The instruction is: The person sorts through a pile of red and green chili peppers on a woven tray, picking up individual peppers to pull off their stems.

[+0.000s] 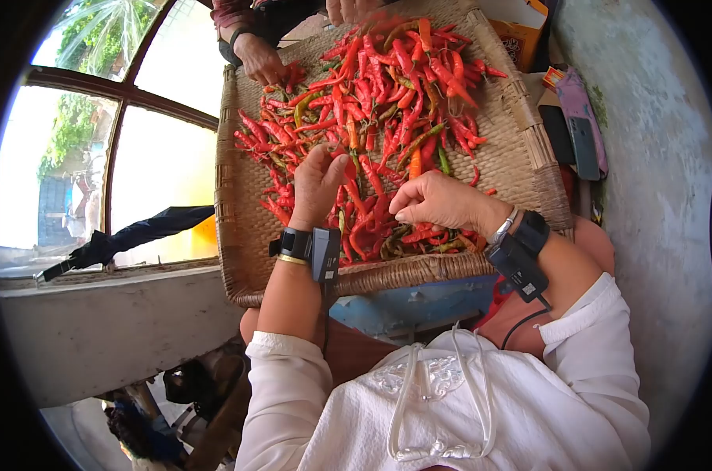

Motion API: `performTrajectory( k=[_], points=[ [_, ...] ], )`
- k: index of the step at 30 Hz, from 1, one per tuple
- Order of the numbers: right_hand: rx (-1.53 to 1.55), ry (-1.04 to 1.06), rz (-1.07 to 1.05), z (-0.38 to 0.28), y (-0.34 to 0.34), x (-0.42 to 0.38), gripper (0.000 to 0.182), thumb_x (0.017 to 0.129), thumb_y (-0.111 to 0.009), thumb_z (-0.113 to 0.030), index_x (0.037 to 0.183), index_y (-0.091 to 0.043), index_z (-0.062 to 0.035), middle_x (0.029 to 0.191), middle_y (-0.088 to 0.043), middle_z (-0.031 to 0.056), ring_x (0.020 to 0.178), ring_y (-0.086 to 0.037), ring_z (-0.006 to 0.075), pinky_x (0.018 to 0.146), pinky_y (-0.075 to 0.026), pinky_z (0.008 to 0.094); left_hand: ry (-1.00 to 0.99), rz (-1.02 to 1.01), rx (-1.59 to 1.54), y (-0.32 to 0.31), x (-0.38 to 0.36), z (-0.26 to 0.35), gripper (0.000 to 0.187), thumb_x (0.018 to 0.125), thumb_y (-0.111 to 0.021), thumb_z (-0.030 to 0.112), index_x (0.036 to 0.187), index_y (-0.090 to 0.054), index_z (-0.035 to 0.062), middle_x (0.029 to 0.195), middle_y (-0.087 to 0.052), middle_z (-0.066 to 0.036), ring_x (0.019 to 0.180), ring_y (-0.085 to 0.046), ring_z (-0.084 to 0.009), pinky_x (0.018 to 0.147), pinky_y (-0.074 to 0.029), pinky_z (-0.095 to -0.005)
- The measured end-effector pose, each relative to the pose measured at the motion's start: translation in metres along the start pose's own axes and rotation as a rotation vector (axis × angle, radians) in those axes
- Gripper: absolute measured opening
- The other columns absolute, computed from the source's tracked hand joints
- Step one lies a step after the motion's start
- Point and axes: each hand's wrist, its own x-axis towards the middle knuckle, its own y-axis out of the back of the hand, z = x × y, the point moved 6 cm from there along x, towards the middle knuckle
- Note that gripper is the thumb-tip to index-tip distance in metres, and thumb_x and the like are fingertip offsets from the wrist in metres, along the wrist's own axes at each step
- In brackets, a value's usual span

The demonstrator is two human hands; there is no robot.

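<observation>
A wide heap of red chili peppers (407, 86), with some green and orange ones among them, lies in a woven basket tray (521, 169). My left hand (318, 187) is over the near left part of the heap, thumb and fingers pinched together at a red chili pepper (351, 187). To its right, my right hand (442, 201) hovers low over the peppers with its fingers curled and closed. Whatever its fingertips hold, if anything, is hidden. Darker peppers (395, 242) lie below the right hand along the near rim.
Another person's hand (260, 60) touches peppers at the far left; more fingers (348, 9) show at the top. A folded black umbrella (140, 235) rests on the window ledge. A phone (583, 147) and a box (521, 35) are to the right, by the wall.
</observation>
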Motion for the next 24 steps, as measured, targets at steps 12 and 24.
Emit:
performTrajectory(
  k=[12, 24],
  points=[
    [0.314, 0.172, 0.070, -0.013, 0.011, -0.002, 0.018, 0.084, -0.055, -0.014, 0.095, -0.060, -0.0007, 0.068, -0.056, -0.0019, 0.058, -0.048, 0.0030, 0.052, -0.039, 0.0159, 0.147, -0.322, -0.312, -0.023, 0.006, 0.031, 0.032, 0.089, -0.050, 0.023, 0.113, -0.053, 0.0016, 0.095, -0.060, -0.004, 0.086, -0.056, -0.0096, 0.073, -0.046, -0.0236],
    [0.935, 0.225, 0.438, 0.004, 0.049, 0.000, 0.024, 0.084, -0.057, -0.026, 0.099, -0.053, -0.0073, 0.071, -0.056, -0.0006, 0.053, -0.050, 0.0043, 0.043, -0.039, 0.0195, 0.238, -0.676, -0.339, -0.053, -0.014, 0.019, 0.021, 0.084, -0.059, 0.021, 0.096, -0.060, 0.0032, 0.077, -0.059, 0.002, 0.071, -0.054, -0.0068, 0.066, -0.045, -0.0217]
  ],
)
